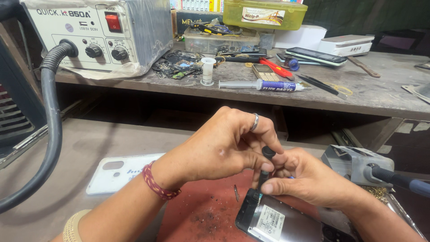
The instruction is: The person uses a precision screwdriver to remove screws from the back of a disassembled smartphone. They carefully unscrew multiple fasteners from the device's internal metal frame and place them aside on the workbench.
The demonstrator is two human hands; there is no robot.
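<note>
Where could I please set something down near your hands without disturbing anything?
Bare lower bench lies between the black hose and white phone cover. It's crowded on the red mat by the opened phone, and on the upper shelf.

Grey hot-air station (96, 33) with black hose (51, 121) set on the upper counter (380, 89), white syringe (260, 84) laid beside a small keypad phone (264, 72), white phone cover (118, 172) placed lower left, yellow-green lidded box (264, 14) stacked behind.
</note>
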